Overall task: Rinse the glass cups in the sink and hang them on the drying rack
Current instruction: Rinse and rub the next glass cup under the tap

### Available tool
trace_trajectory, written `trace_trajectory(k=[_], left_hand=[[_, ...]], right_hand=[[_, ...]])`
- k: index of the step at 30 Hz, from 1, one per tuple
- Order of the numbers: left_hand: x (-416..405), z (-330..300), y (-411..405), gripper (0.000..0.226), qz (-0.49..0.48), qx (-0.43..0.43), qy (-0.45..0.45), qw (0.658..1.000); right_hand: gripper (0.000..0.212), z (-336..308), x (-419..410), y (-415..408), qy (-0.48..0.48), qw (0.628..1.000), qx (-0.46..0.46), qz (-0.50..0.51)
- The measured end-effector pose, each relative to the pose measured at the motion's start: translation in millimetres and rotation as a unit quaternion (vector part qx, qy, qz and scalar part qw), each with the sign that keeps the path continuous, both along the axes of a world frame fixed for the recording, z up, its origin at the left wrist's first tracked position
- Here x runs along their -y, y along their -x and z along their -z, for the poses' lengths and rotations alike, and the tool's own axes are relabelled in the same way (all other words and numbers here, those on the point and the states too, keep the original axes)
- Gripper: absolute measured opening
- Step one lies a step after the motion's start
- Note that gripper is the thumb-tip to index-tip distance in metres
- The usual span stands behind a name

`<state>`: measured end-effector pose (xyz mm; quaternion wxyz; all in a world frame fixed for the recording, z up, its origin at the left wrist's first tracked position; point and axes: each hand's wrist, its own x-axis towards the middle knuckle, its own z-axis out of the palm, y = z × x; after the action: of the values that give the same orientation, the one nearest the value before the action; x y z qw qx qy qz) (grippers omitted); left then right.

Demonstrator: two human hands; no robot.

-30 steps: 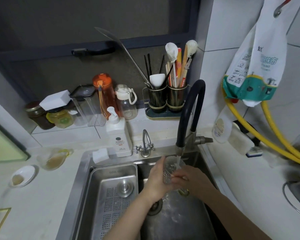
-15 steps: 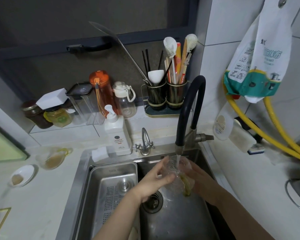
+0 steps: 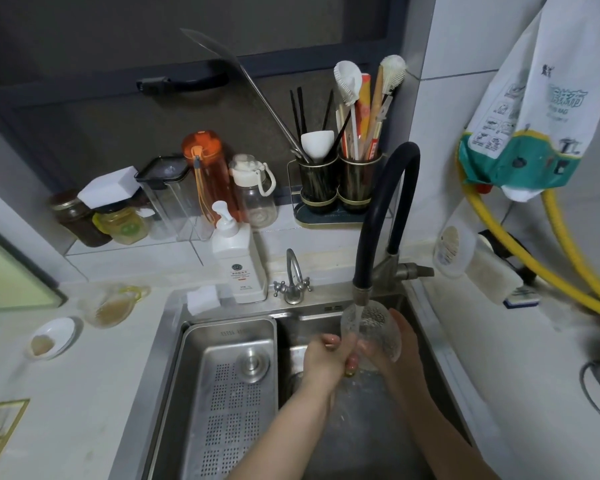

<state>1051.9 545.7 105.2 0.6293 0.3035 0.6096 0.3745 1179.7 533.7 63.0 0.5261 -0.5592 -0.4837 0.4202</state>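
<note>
Glass, clear and dimpled, the cup (image 3: 373, 336) sat tilted under the black arched faucet (image 3: 383, 216), over the steel sink (image 3: 293, 322). Her left hand (image 3: 321, 358) clasped its near side; her right hand (image 3: 400, 341) cupped the far side. Wet glass looked slippery, and a loosened grip could have dropped it onto steel.

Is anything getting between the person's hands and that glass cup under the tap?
Nothing visible does. The left hand and right hand both grip the clear textured glass cup directly, beneath the black curved faucet, water running into it.
</note>
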Motion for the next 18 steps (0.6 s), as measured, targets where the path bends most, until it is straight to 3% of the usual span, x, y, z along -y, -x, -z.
trace_trajectory(k=[3, 4, 8, 14, 18], left_hand=[[4, 4, -4, 0.019, -0.001, 0.026, 0.020, 0.999], [4, 8, -5, 0.019, -0.016, 0.016, 0.003, 1.000], [-3, 12, 0, 0.014, -0.024, -0.032, -0.094, 0.995], [-10, 11, -1, 0.030, 0.009, 0.019, -0.124, 0.992], [-11, 9, -5, 0.027, 0.018, 0.063, -0.088, 0.994]], right_hand=[[0.065, 0, 3, -6, 0.022, 1.000, -0.011, -0.015], [0.059, -2, 4, -10, 0.027, 0.999, -0.003, -0.026], [0.013, -8, -2, -30, 0.074, 0.996, 0.024, -0.052], [0.038, -7, -46, -70, 0.092, 0.989, 0.118, -0.010], [0.077, 2, -84, -97, 0.156, 0.969, 0.194, -0.010]])
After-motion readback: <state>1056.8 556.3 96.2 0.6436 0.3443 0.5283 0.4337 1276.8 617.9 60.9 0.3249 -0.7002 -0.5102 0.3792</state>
